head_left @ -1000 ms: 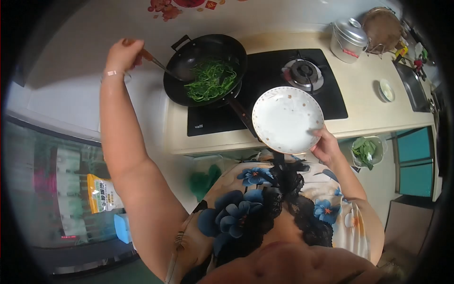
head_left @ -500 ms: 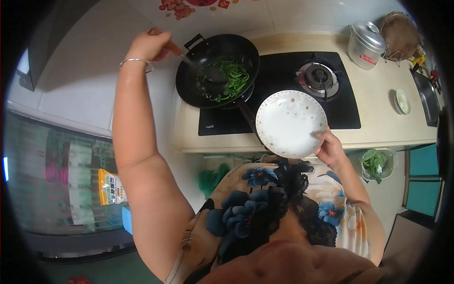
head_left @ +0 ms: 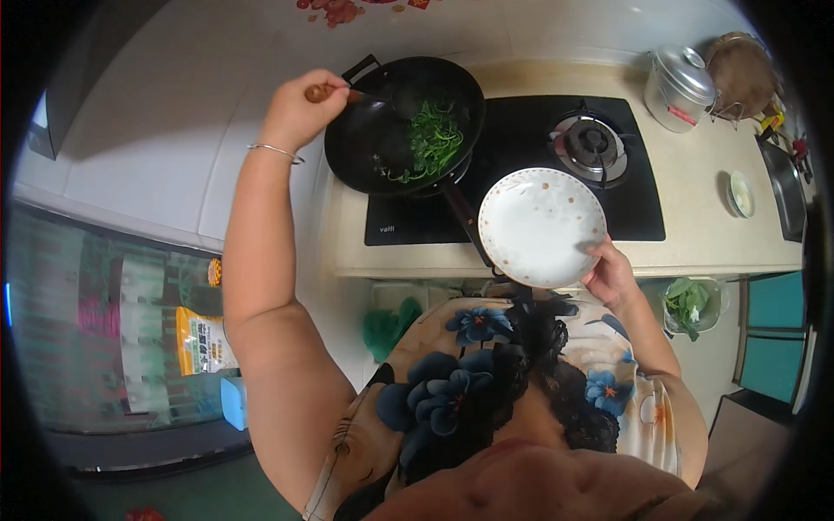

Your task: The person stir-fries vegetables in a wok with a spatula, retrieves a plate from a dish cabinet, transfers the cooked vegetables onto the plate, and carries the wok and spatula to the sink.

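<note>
The left hand (head_left: 306,108), at the wok's ten o'clock side, has its grip closed around the wooden handle of a spatula (head_left: 349,94) reaching into the wok (head_left: 356,148). Cooked greens (head_left: 436,139) lie toward the wok's three to four o'clock. The right hand (head_left: 611,274) pinches the white plate (head_left: 540,230) at its four o'clock rim. From the plate, the bare burner (head_left: 591,146) is at one o'clock, the small bowl (head_left: 740,194) at three on the counter (head_left: 695,204).
</note>
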A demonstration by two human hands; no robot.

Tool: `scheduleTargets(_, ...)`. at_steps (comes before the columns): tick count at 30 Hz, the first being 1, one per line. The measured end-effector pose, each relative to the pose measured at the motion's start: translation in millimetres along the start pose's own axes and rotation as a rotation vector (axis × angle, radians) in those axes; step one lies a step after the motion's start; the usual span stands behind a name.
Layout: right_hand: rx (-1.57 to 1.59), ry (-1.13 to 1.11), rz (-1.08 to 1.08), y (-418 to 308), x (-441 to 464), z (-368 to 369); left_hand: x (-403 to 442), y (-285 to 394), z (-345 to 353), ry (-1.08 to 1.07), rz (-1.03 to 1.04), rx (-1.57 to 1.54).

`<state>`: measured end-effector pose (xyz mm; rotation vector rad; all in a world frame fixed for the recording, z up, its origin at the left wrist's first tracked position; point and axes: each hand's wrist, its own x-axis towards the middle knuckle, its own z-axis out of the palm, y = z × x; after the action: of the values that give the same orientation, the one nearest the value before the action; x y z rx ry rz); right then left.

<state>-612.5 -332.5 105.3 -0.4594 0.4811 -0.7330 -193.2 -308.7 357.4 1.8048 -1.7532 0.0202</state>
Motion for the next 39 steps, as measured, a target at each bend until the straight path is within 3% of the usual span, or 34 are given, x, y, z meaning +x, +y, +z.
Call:
scheduleTargets(3, 0.017, -0.01, 0.006, 1, -1, 2, 7, 29, -38, -0.015, -0.121, -0.013)
scheduleTargets(5, 0.018, -0.02, 0.005, 1, 0, 3, 17, 48, -59, -0.008, -0.351, 0.085)
scheduleTargets(9, 0.029, -0.014, 0.002, 4, 3, 1, 50, 23, -72, -0.108, -0.52, 0.141)
scheduleTargets(13, 0.037, -0.006, 0.006, 6, 2, 0, 52, 9, -38, -0.054, -0.526, 0.001)
scheduleTargets(16, 0.043, -0.011, -0.003, 5, 0, 0, 49, 10, -33, 0.041, -0.412, -0.153)
scheduleTargets(20, 0.035, -0.01, -0.003, 6, 0, -6, 39, 14, -69, 0.067, -0.488, -0.125)
scheduleTargets(24, 0.036, 0.004, -0.003, 7, -1, -5, 19, -26, -84, 0.072, -0.65, -0.191)
scheduleTargets(26, 0.036, 0.004, -0.004, 7, -1, -6, 7, -44, -67, 0.036, -0.731, -0.268)
scheduleTargets(28, 0.041, -0.052, 0.042, 3, -1, -7, -5, -45, -35, 0.185, -0.788, -0.439)
scheduleTargets(31, 0.025, -0.06, 0.035, 0, 0, -6, -7, -44, -14, 0.315, -0.772, -0.622)
scheduleTargets(39, 0.048, -0.01, 0.007, 3, -1, -2, -14, -37, -29, 0.393, -0.762, -0.584)
